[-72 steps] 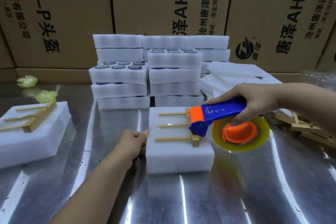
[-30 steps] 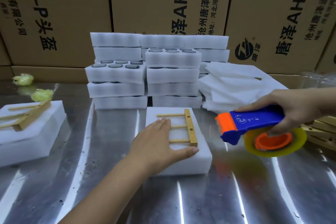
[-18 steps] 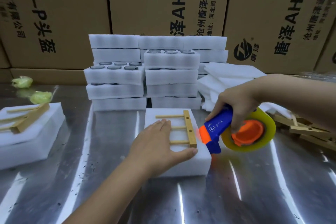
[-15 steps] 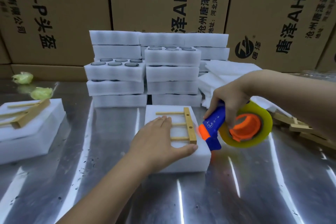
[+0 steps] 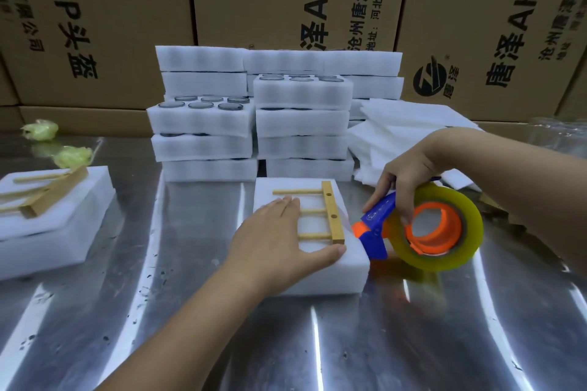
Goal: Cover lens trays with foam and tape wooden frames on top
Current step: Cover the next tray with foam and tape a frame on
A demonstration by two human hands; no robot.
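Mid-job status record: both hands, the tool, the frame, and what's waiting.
left hand: flat on foam block, fingers over the frame's rods
right hand: grips tape dispenser
tape dispenser: nose by the block's right edge
wooden frame: lies on top of the block
lens trays: stacked behind, some uncovered
other block: far left, frame on top

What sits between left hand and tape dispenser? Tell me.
Head view: the crossbar of the wooden frame, on the foam block, between left hand and tape dispenser.

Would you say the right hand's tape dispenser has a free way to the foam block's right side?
Probably yes: right hand grips the tape dispenser, nose beside the foam block; left hand presses the wooden frame, clear of that side.
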